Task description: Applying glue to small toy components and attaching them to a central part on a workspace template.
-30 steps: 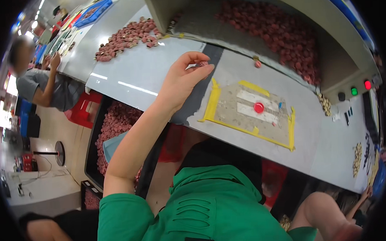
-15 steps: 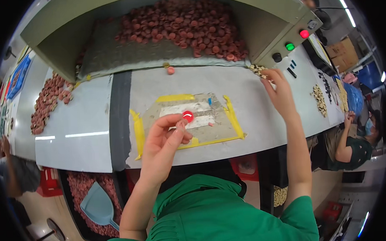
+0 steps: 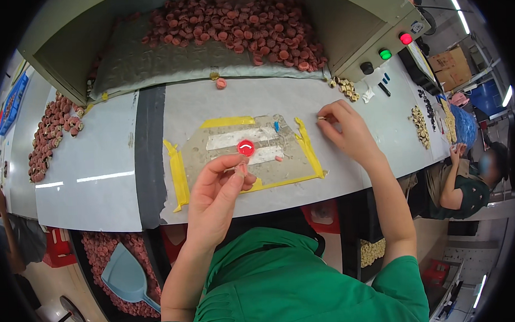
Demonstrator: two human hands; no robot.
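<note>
My left hand (image 3: pixel 215 182) is pinched above the near side of a taped grey board (image 3: pixel 214 141). Between its thumb and forefinger shows a small pink cap-like piece (image 3: pixel 244 167), partly covered by the fingers. Just beyond the fingertips, a glossy round red disc (image 3: pixel 245 148) with a white highlight is on the board. To the board's right, my right hand (image 3: pixel 347 129) is closed at the fingertips on a small pale piece (image 3: pixel 322 118), mostly hidden. Farther back lies a little pile of cream-and-dark pieces (image 3: pixel 346 89).
A hooded machine (image 3: pixel 373 52) with lit buttons spans the back, with pink caps (image 3: pixel 236 28) heaped under it. More pink pieces (image 3: pixel 55 131) lie at left. Below the table edge are a bin with a blue dustpan (image 3: pixel 125 276) and a red stool (image 3: pixel 322 215). A co-worker (image 3: pixel 471 176) sits at right.
My right hand has drawn back from the cream-and-dark pile, leftward and nearer, with a small pale piece at its fingertips. My left hand keeps its pinch near the red disc. The view has shifted slightly.
</note>
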